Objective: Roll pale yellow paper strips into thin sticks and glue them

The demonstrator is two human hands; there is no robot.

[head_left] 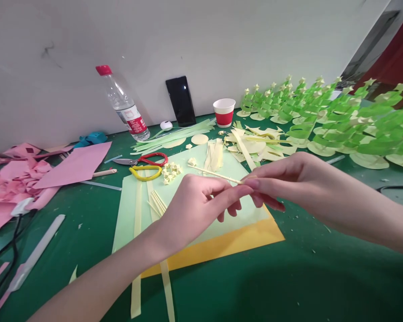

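Note:
A thin, pale yellow rolled paper stick (218, 174) slants up and left from the fingertips of both hands. My left hand (199, 203) pinches its near end between thumb and fingers. Against it, my right hand (285, 179) closes thumb and fingers on the same end. Below them lies a light green paper sheet (130, 201) over an orange sheet (218, 250). On the green sheet are a pile of small folded paper stars (171, 172), several more paper sticks (158, 203), partly behind my left hand, and long paper strips (136, 259).
Scissors (151, 163) with red and yellow handles lie left of the stars. A bottle (129, 107), phone (181, 100) and paper cup (224, 112) stand near the wall. Green paper trees (322, 107) crowd the right; pink paper (77, 165) and a black cable (15, 250) occupy the left.

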